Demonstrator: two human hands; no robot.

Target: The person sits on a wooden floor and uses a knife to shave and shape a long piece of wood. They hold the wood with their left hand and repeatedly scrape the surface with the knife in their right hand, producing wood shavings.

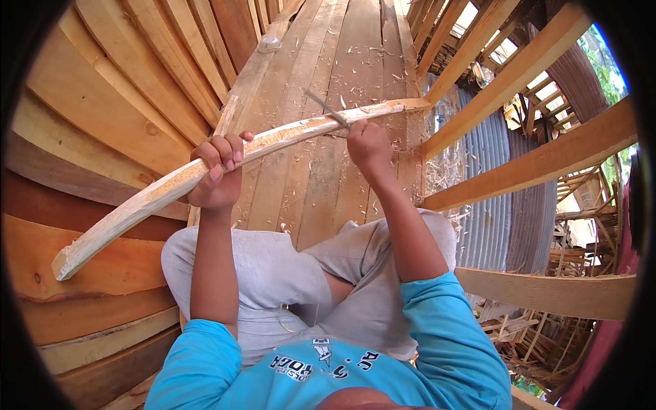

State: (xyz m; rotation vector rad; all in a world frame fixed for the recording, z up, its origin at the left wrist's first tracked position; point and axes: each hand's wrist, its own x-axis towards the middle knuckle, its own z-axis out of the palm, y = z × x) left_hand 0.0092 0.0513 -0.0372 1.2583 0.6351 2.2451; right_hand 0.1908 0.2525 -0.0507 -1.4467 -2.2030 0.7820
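Observation:
A long pole of pale, bark-stripped wood (160, 190) lies slantwise across the view, from the lower left up to the railing at the right. My left hand (217, 167) is wrapped round it left of its middle. In my right hand (370, 146) is a knife (326, 106), its handle hidden in the closed fingers. The thin blade crosses the pole near its far right part and points up and left. Whether its edge is biting into the wood I cannot tell. My legs are crossed below the pole.
Wood shavings are scattered over the plank floor (301, 184). Upright boards form a wall (89, 130) close on the left. Spaced wooden rails (540, 160) run along the right, with corrugated metal sheets (486, 178) beyond. A small clear object (269, 44) sits by the far wall.

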